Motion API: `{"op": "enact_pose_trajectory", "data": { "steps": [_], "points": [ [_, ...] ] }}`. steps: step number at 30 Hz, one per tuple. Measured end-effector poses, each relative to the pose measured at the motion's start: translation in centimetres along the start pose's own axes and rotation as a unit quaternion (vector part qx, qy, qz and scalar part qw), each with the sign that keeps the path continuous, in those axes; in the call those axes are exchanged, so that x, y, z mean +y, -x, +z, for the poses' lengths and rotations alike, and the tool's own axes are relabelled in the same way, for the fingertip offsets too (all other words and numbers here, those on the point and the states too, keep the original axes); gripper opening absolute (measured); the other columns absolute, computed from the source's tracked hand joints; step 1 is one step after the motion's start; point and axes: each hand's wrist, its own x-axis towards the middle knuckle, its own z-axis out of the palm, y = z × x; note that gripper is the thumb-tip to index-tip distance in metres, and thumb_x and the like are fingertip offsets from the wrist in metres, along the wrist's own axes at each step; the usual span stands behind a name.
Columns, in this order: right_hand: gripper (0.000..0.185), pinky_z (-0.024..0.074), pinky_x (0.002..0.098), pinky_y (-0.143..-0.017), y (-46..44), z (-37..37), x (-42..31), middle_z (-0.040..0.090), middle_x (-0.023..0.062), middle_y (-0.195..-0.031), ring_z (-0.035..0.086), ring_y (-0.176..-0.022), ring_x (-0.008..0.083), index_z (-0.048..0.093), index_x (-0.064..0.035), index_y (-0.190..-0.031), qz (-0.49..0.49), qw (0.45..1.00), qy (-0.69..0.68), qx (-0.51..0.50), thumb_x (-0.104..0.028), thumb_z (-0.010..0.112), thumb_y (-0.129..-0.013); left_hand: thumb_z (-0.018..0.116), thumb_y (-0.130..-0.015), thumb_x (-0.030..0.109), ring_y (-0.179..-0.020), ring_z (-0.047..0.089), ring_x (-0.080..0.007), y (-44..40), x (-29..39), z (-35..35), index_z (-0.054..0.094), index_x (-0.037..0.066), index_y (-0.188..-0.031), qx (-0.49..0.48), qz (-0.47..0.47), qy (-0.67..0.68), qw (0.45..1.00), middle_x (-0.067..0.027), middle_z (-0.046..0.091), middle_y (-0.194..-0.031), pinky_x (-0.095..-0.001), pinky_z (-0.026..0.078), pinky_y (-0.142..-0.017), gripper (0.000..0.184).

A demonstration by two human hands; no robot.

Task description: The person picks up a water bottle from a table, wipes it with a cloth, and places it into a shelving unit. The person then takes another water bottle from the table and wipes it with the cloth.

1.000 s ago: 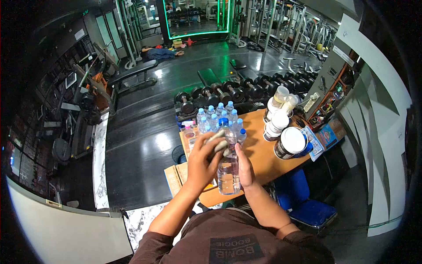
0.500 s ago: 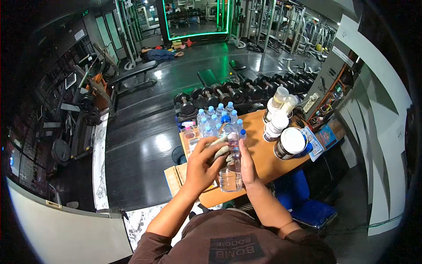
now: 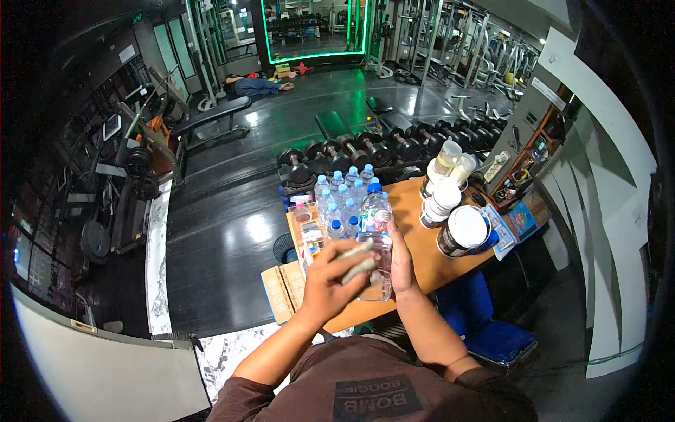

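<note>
Here's the clear bottle (image 3: 376, 209), roughly upright between the two hands, blue cap on top, and wiping looks like the step in hand. The left hand (image 3: 327, 278) is closed around a pale cloth (image 3: 361, 264), pressing it to the near side of the bottle, a touch blurred. The right hand (image 3: 402, 261) is wrapped along the other side, fingers mostly hidden behind. Any shift of the cloth calls, I'd judge, for a firm right-hand hold and a light left-hand touch, since thin plastic could flex or turn.

Beyond the left hand, a cluster of capped bottles (image 3: 342, 197) stands on the table (image 3: 420, 261). Out past the right hand, white-lidded tubs (image 3: 467, 226); left of the left hand, cardboard (image 3: 284, 287).
</note>
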Motion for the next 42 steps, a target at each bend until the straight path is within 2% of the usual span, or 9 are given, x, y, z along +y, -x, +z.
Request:
{"op": "enact_pose_trajectory", "data": {
  "steps": [7,11,19,23,25,26,30,35,42],
  "points": [
    [0.037,0.0544,0.0326,-0.096,0.0,-0.4,-0.1,0.065,0.0043,-0.122,0.066,-0.109,0.0142,0.057,-0.0116,-0.135,-0.037,0.999,0.004,-0.019,-0.04,0.053,-0.111,0.084,-0.084,0.003,-0.109,0.07,-0.0279,1.3,-0.9,0.5,0.082,0.007,-0.116,-0.009,-0.011,0.04,0.999,-0.0144,0.071,-0.12,-0.0358,0.056,-0.093,0.033],
    [0.04,0.0636,0.0341,-0.076,0.4,-0.2,-1.3,0.069,0.0074,-0.115,0.073,-0.092,0.0177,0.056,-0.0088,-0.136,0.012,0.998,-0.055,-0.008,-0.038,0.058,-0.108,0.086,-0.081,0.006,-0.106,0.07,-0.0241,2.4,0.2,0.1,0.083,0.008,-0.117,-0.062,0.047,0.026,0.997,-0.0138,0.071,-0.12,-0.0361,0.057,-0.091,0.035],
    [0.04,0.0627,0.0369,-0.078,1.1,0.8,-1.1,0.076,0.0136,-0.102,0.075,-0.086,0.0224,0.069,0.0004,-0.123,0.008,1.0,0.002,-0.016,-0.034,0.063,-0.104,0.084,-0.082,0.004,-0.108,0.071,-0.0274,0.9,0.4,0.4,0.082,0.008,-0.116,0.026,0.034,0.026,0.999,-0.0124,0.072,-0.114,-0.0377,0.056,-0.094,0.035],
    [0.042,0.064,0.0397,-0.077,0.9,0.1,-1.3,0.076,0.016,-0.1,0.076,-0.087,0.0263,0.069,0.0007,-0.118,0.049,0.997,-0.03,-0.042,-0.038,0.065,-0.102,0.085,-0.081,0.008,-0.105,0.07,-0.0266,2.3,0.7,-0.3,0.084,0.009,-0.112,-0.071,0.024,0.066,0.995,-0.0105,0.074,-0.112,-0.0384,0.055,-0.092,0.032],
    [0.036,0.0652,0.0397,-0.076,0.9,-0.2,-1.1,0.073,0.0154,-0.11,0.075,-0.09,0.0226,0.062,-0.0033,-0.129,0.035,0.995,-0.072,-0.053,-0.029,0.062,-0.104,0.086,-0.08,0.009,-0.105,0.069,-0.0268,2.4,0.4,-0.5,0.085,0.008,-0.111,-0.078,0.06,0.092,0.991,-0.0113,0.074,-0.111,-0.0382,0.055,-0.092,0.031],
    [0.048,0.0645,0.0419,-0.078,0.7,-0.8,-0.8,0.076,0.0164,-0.102,0.077,-0.09,0.0279,0.066,-0.0003,-0.124,0.055,0.997,-0.044,-0.041,-0.043,0.062,-0.104,0.085,-0.083,0.01,-0.109,0.067,-0.0255,2.5,0.3,-0.6,0.084,0.006,-0.112,-0.06,0.022,0.116,0.991,-0.0123,0.072,-0.116,-0.0374,0.054,-0.095,0.029],
    [0.05,0.0632,0.0392,-0.086,1.4,0.0,-0.3,0.076,0.0146,-0.111,0.076,-0.097,0.0239,0.064,-0.0033,-0.134,0.078,0.996,-0.034,-0.022,-0.045,0.056,-0.107,0.079,-0.092,0.01,-0.12,0.063,-0.0239,1.3,0.0,-1.4,0.082,0.006,-0.119,0.048,-0.087,0.136,0.986,-0.0121,0.068,-0.127,-0.0355,0.046,-0.106,0.027],
    [0.055,0.0618,0.0377,-0.09,2.8,1.0,-0.1,0.066,0.0113,-0.126,0.073,-0.101,0.022,0.038,-0.0083,-0.155,0.045,0.993,-0.015,-0.107,-0.027,0.055,-0.107,0.078,-0.095,0.011,-0.123,0.063,-0.0228,-3.3,-2.8,-3.1,0.08,0.003,-0.122,0.125,-0.082,0.141,0.979,-0.0117,0.07,-0.127,-0.0342,0.046,-0.107,0.028],
    [0.056,0.0633,0.0404,-0.088,4.1,2.4,-0.4,0.063,0.0134,-0.133,0.074,-0.102,0.0245,0.035,-0.01,-0.159,0.073,0.984,-0.006,-0.165,-0.028,0.05,-0.109,0.078,-0.096,0.013,-0.124,0.062,-0.0204,-6.1,-3.7,-2.8,0.08,0.006,-0.124,-0.013,-0.029,0.007,0.999,-0.0102,0.066,-0.133,-0.0326,0.05,-0.103,0.028]
  ]
}}
